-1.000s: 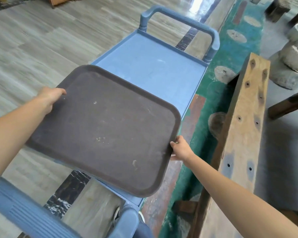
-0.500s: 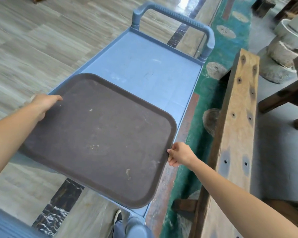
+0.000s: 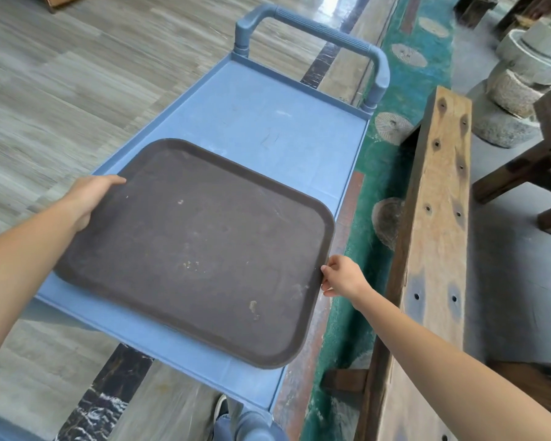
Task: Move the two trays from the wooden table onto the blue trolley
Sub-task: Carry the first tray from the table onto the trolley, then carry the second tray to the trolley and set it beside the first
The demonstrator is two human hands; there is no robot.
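Head view, looking down. Left hand (image 3: 88,198) at centre left of the frame, clasped over the left rim of a dark brown tray (image 3: 198,246), thumb lying on top of the rim, fingers hidden beneath. Right hand (image 3: 342,276) at centre right, pinching the tray's right rim between thumb and curled fingers. Tray held flat between both hands, filling the middle of the frame, turned at an angle over the near half of a blue trolley (image 3: 268,122); resting on the deck or just above it, cannot tell. Pale specks and a small smear on the tray's surface. Trolley deck bare blue beyond the tray, running toward the upper centre of the frame and ending in a ribbed blue push handle (image 3: 318,30). Grey wood-look floor (image 3: 77,74) across the upper left. Green painted strip (image 3: 385,173) just right of the trolley. Worn wooden beam (image 3: 436,218) with drilled holes along the right side. Round stone blocks (image 3: 516,90) in the upper right corner. Tip of a shoe (image 3: 220,409) at lower centre.
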